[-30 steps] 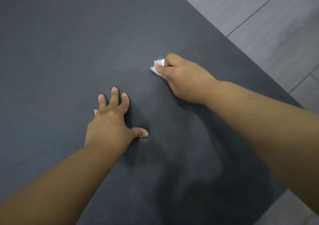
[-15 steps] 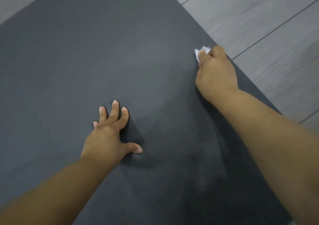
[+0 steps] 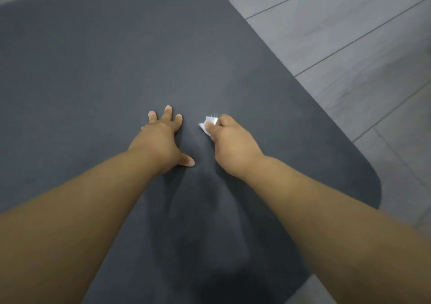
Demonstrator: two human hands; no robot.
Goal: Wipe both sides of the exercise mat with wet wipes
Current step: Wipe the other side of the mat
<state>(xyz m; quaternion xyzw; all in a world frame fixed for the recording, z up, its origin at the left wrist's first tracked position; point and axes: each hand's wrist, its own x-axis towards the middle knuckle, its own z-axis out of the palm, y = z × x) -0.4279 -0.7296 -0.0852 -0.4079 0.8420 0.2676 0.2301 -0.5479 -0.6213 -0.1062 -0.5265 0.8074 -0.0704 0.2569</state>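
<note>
A dark grey exercise mat (image 3: 98, 75) lies flat on the floor and fills most of the view. My left hand (image 3: 161, 142) rests on it near the middle, fingers spread and straight, palm down. Just to its right, my right hand (image 3: 231, 145) grips a crumpled white wet wipe (image 3: 208, 125) and presses it onto the mat. Only a small part of the wipe shows beyond my fingers. A darker damp streak runs on the mat between my two forearms.
Grey wood-look floor planks (image 3: 349, 35) lie beyond the mat's right edge. The mat's rounded near-right corner (image 3: 373, 184) is at the right. A strip of floor shows at the top left.
My right hand has swept the wipe from the mat's right edge back to the middle, beside my left hand. The view has shifted, showing the mat's rounded corner.
</note>
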